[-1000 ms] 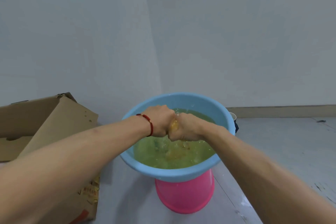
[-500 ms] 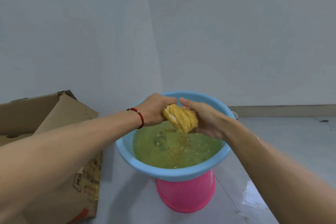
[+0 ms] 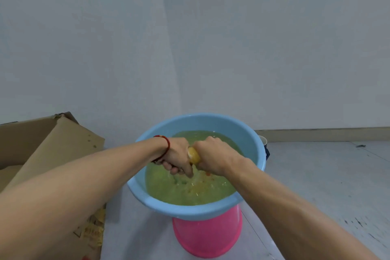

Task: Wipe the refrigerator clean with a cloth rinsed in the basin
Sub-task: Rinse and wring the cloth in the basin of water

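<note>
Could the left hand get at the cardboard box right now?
Probably not at once: the left hand and right hand both grip the yellow cloth over the basin. Nothing blocks the cardboard box.

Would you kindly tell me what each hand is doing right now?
Left hand: closed, gripping the yellow cloth over the basin.
Right hand: closed, gripping the same cloth.

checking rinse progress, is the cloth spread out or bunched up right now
Bunched up: the yellow cloth is a tight wad gripped between left hand and right hand.
</note>
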Tool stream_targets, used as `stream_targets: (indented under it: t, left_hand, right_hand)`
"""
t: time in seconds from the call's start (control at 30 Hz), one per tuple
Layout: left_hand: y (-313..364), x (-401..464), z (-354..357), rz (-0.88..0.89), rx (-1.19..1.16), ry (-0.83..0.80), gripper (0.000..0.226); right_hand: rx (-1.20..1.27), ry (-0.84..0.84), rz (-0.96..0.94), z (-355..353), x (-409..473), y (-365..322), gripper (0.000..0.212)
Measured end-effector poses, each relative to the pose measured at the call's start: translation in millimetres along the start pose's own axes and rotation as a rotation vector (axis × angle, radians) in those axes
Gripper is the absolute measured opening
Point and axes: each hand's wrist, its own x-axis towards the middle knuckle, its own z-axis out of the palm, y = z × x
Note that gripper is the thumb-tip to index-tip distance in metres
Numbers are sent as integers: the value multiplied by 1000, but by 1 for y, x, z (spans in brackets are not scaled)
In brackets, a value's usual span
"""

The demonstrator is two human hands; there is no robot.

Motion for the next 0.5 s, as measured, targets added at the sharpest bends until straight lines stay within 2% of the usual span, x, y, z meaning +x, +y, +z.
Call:
stream_targets:
  t: [0.07, 0.13, 0.17, 0.2, 0.27, 0.3, 0.37, 0.43, 0.5]
  left_hand:
    - [-1, -8, -4, -10, -254, -184, 17]
    - [0, -12, -8, -7, -440, -270, 18]
    - [0, -13, -9, -16, -458, -276, 20]
    - [1, -11, -11, -30, -417, -237, 21]
    - [0, -5, -11, -49, -173, -20, 22]
    - [0, -3, -12, -24, 12, 120, 22]
    - [1, -6, -15, 106, 285, 372, 21]
    - [-3, -14, -19, 354, 338, 539, 21]
    - [-6, -17, -21, 660, 389, 678, 21]
  right_hand:
    - [-173, 97, -94, -3, -2, 2, 10]
    - [-187, 122, -113, -7, -3, 0, 16]
    - [-154, 106, -106, -6, -2, -1, 17]
    - [-107, 83, -95, -7, -2, -2, 19]
    - [21, -43, -37, -11, -2, -1, 35]
    - [187, -86, 7, -15, -2, 3, 39]
    - [754, -130, 129, -20, -5, 14, 34]
    - [1299, -195, 239, -15, -6, 27, 37]
    - [1558, -313, 230, -5, -8, 35, 50]
